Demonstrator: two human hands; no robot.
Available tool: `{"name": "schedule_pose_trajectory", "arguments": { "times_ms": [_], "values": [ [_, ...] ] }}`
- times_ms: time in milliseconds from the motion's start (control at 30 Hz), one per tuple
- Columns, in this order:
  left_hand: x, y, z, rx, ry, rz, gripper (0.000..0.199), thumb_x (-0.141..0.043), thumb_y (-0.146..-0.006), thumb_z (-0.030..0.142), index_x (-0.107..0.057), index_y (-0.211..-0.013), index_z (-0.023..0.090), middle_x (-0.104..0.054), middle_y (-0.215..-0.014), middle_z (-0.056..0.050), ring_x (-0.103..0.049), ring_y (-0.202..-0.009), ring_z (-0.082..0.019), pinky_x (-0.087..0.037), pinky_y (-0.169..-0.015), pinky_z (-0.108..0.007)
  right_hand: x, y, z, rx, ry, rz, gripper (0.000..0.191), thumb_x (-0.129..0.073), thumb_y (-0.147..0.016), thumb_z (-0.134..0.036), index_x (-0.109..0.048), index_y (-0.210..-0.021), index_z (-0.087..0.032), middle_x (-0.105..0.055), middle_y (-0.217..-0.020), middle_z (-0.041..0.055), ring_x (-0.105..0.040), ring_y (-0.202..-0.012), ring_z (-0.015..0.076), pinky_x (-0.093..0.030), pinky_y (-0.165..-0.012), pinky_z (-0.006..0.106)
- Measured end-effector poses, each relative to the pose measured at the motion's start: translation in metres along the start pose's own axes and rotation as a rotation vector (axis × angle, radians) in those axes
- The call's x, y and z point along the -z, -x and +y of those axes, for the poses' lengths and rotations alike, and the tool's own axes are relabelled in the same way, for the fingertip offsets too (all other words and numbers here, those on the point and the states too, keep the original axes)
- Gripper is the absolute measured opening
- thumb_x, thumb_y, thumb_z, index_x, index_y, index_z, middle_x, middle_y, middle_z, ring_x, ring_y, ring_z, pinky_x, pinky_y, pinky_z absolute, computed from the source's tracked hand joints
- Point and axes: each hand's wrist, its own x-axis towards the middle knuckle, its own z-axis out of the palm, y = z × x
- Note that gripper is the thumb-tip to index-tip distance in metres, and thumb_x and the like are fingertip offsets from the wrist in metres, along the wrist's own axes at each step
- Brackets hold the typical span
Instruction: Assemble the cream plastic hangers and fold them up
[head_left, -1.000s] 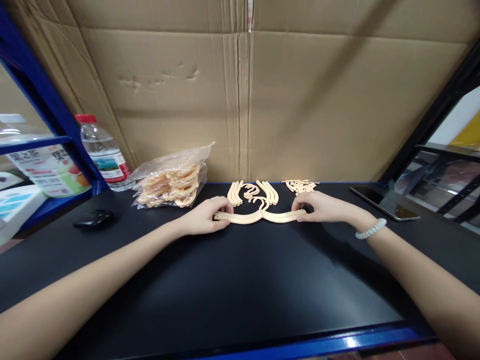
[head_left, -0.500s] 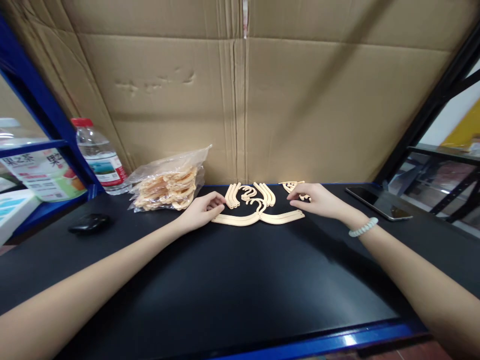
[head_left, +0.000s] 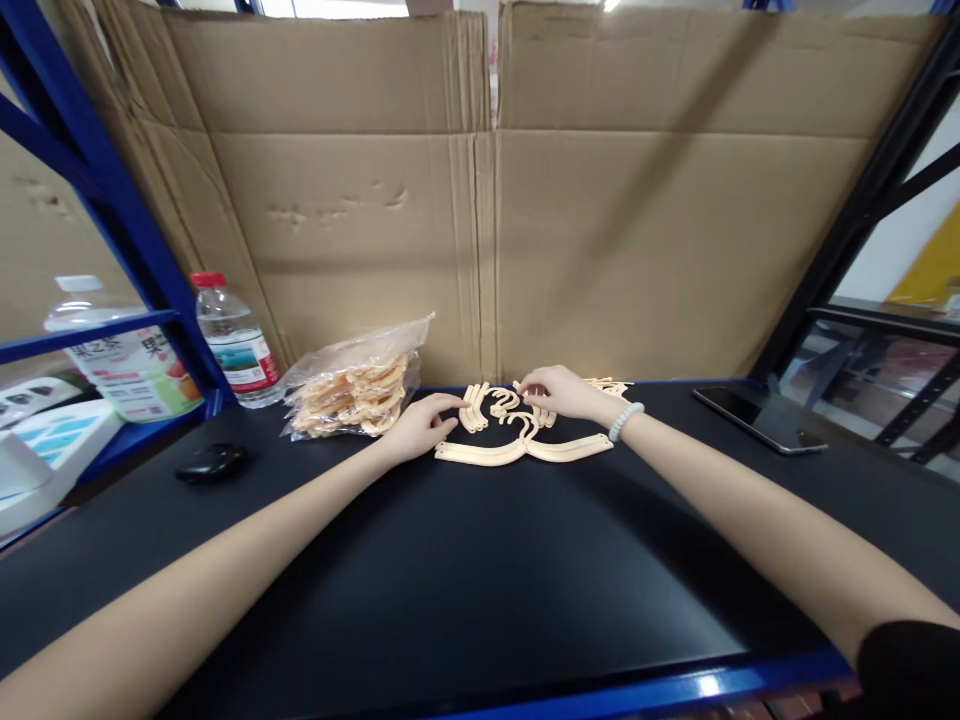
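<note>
Cream plastic hanger parts lie on the black table. My left hand [head_left: 422, 426] rests open left of them, its index finger reaching towards the left group of curved hanger arms [head_left: 474, 408]. Over the right group of curved arms [head_left: 547, 416] is my right hand [head_left: 561, 390], fingers bent downward and slightly apart, partly covering that group. Its fingertips are near a small group of hooks [head_left: 504, 402]; contact is unclear. In front lie two long curved arms [head_left: 487, 456] meeting at the middle, with hooks [head_left: 529, 425] above the join.
A clear bag of similar cream parts [head_left: 356, 395] stands at the left by a red-capped water bottle [head_left: 238, 345]. A black mouse [head_left: 212, 463] lies nearer. More cream pieces [head_left: 611, 385] lie behind my right wrist. A phone [head_left: 757, 418] lies right. Cardboard [head_left: 637, 240] walls the back.
My right hand has moved left, from beside the far-right pieces to over the right group of curved arms. My left hand stays beside the parts, its fingers straighter. The head view has tilted up.
</note>
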Motion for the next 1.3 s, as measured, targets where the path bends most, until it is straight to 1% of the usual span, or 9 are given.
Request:
{"name": "schedule_pose_trajectory", "arguments": {
  "times_ms": [267,367,467,633,800,967,1133,1233,1300],
  "values": [
    [0.001,0.0,-0.003,-0.068,-0.04,-0.021,0.026,-0.052,-0.084,0.027,-0.069,-0.102,0.019,-0.064,-0.112,-0.009,-0.049,-0.054,-0.007,-0.049,-0.06,-0.024,-0.028,-0.033,-0.004,-0.006,-0.063,-0.096,0.03,-0.066,-0.079,-0.029,-0.072,-0.106,-0.016,-0.067,-0.071,0.0033,-0.057,-0.061,0.0145,-0.037,-0.058,0.025],
    [0.0,0.0,-0.004,-0.073,-0.048,-0.017,0.024,-0.052,-0.085,0.027,-0.069,-0.098,0.017,-0.063,-0.107,-0.009,-0.05,-0.054,-0.007,-0.048,-0.06,-0.025,-0.035,-0.035,-0.003,0.004,-0.111,-0.091,0.023,-0.066,-0.078,-0.029,-0.074,-0.097,-0.017,-0.066,-0.069,0.0023,-0.055,-0.059,0.0136,-0.036,-0.057,0.025],
    [0.001,0.001,-0.006,-0.081,-0.062,-0.014,0.023,-0.052,-0.086,0.029,-0.068,-0.096,0.016,-0.06,-0.104,-0.008,-0.051,-0.055,-0.007,-0.049,-0.062,-0.026,-0.039,-0.035,-0.002,0.002,-0.181,-0.044,0.014,-0.065,-0.079,-0.025,-0.075,-0.084,-0.017,-0.067,-0.071,0.003,-0.055,-0.063,0.0138,-0.038,-0.061,0.026],
    [0.007,0.003,-0.006,-0.134,-0.111,-0.063,0.023,-0.052,-0.084,0.021,-0.068,-0.1,0.02,-0.056,-0.103,-0.006,-0.054,-0.067,-0.011,-0.05,-0.071,-0.028,-0.035,-0.031,-0.004,-0.057,-0.365,0.116,0.019,-0.059,-0.084,-0.03,-0.072,-0.09,-0.016,-0.069,-0.08,0.0058,-0.059,-0.07,0.0158,-0.044,-0.067,0.029],
    [0.009,0.005,-0.004,-0.189,-0.148,-0.094,0.028,-0.047,-0.086,0.016,-0.067,-0.105,0.023,-0.052,-0.105,-0.006,-0.056,-0.095,-0.018,-0.046,-0.092,-0.035,-0.021,-0.012,-0.01,-0.155,-0.621,0.234,0.029,-0.054,-0.088,-0.04,-0.065,-0.101,-0.017,-0.069,-0.077,0.006,-0.064,-0.069,0.0168,-0.053,-0.069,0.033],
    [0.006,0.004,-0.003,-0.213,-0.146,-0.122,0.021,-0.047,-0.089,0.02,-0.067,-0.095,0.022,-0.051,-0.104,-0.005,-0.057,-0.096,-0.018,-0.046,-0.092,-0.035,-0.01,0.023,-0.021,-0.244,-0.849,0.278,0.031,-0.06,-0.085,-0.042,-0.062,-0.103,-0.018,-0.07,-0.092,0.0098,-0.067,-0.08,0.0174,-0.055,-0.08,0.037],
    [0.014,0.005,-0.001,-0.206,-0.119,-0.083,0.017,-0.045,-0.09,0.02,-0.062,-0.089,0.02,-0.051,-0.108,-0.006,-0.058,-0.096,-0.019,-0.05,-0.088,-0.037,-0.007,0.055,-0.032,-0.348,-1.206,0.246,0.026,-0.074,-0.075,-0.035,-0.068,-0.096,-0.02,-0.068,-0.092,0.0052,-0.064,-0.082,0.0154,-0.051,-0.089,0.039],
    [0.02,0.008,0.01,-0.203,-0.087,-0.026,0.021,-0.038,-0.093,0.019,-0.059,-0.092,0.018,-0.05,-0.115,-0.009,-0.058,-0.101,-0.02,-0.053,-0.084,-0.035,-0.01,0.067,-0.036,-0.362,-1.273,0.268,0.024,-0.078,-0.071,-0.031,-0.07,-0.093,-0.022,-0.067,-0.091,0.0029,-0.062,-0.083,0.0142,-0.049,-0.093,0.039],
    [0.022,0.012,0.024,-0.238,-0.033,0.019,0.018,-0.041,-0.093,0.02,-0.06,-0.092,0.018,-0.052,-0.119,-0.01,-0.053,-0.114,-0.023,-0.049,-0.093,-0.038,-0.013,0.071,-0.039,-0.367,-1.293,0.276,0.024,-0.079,-0.07,-0.03,-0.071,-0.091,-0.022,-0.066,-0.092,0.0028,-0.062,-0.085,0.0145,-0.048,-0.094,0.038]
  ]
}}
